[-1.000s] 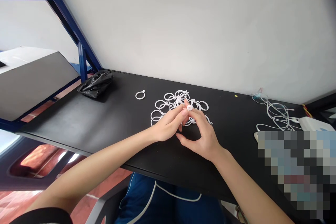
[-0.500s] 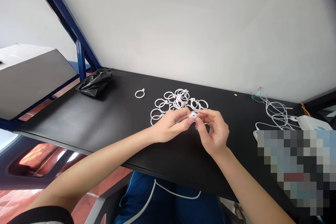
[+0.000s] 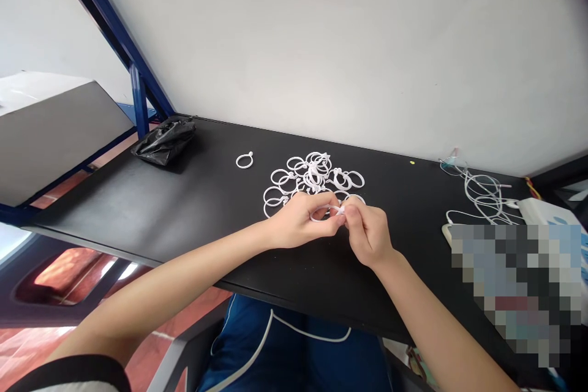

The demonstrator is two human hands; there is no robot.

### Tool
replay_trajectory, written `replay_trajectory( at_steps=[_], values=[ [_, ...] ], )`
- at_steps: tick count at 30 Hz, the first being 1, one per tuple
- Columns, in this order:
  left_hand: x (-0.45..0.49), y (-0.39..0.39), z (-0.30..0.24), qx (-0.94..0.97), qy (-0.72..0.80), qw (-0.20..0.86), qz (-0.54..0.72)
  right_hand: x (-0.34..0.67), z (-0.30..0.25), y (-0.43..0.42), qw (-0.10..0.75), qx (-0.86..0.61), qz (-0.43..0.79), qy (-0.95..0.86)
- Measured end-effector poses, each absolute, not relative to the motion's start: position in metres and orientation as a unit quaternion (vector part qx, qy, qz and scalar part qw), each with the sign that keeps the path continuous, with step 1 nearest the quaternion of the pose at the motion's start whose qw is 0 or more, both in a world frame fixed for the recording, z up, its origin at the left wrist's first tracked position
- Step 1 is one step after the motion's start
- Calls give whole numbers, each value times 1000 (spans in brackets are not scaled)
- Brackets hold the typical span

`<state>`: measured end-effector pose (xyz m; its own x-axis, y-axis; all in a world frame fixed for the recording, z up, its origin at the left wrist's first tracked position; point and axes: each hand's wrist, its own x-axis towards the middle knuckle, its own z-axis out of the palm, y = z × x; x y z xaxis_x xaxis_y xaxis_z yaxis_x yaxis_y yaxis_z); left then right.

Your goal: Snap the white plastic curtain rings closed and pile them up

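White curtain ring point(image 3: 340, 210), one — held just above the near part of a black tabletop point(image 3: 206, 208), between two bare hands. Left hand point(image 3: 301, 220): thumb and fingers closed on the hoop, part of which shows between them. Right hand point(image 3: 371, 231): fingers curled in, thumb and forefinger pinching the ring at its eyelet end, the eyelet partly hidden. Heap of similar white rings point(image 3: 313, 175), overlapping, lying just beyond the hands, a few partly covered by them. Single loose ring point(image 3: 245, 168), flat, apart to the left of the heap. Black plastic bag point(image 3: 166, 141), crumpled — far left corner. White cables point(image 3: 484, 193), tangled, far right.
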<state>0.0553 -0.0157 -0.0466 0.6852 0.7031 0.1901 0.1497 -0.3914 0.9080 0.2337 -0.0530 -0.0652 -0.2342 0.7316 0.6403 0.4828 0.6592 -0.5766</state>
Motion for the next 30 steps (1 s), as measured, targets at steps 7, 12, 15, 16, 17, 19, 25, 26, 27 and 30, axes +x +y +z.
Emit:
replay_trajectory(
  at_steps=[7, 12, 15, 16, 17, 19, 25, 26, 27, 30],
  values=[
    [55, -15, -43, 762, 248, 532, 273, 233, -63, -53, 484, -402, 102, -771],
    [53, -15, -43, 730, 235, 575, 285, 231, -64, -54, 491, -407, 88, -765],
    [53, -14, -45, 697, 211, 621, 289, 230, -64, -55, 498, -416, 82, -757],
    [53, -14, -46, 691, 202, 633, 286, 230, -64, -55, 500, -419, 81, -754],
    [54, -14, -47, 688, 195, 639, 281, 230, -64, -55, 501, -421, 80, -751],
    [55, -15, -48, 690, 184, 643, 277, 230, -64, -56, 504, -422, 82, -749],
    [56, -19, -47, 701, 187, 626, 286, 230, -66, -55, 509, -407, 106, -751],
    [55, -19, -47, 707, 194, 618, 285, 230, -67, -55, 509, -404, 113, -752],
    [55, -19, -47, 712, 199, 611, 283, 230, -67, -55, 510, -401, 122, -752],
    [53, -17, -46, 720, 207, 600, 280, 230, -68, -55, 510, -398, 146, -748]
  ],
)
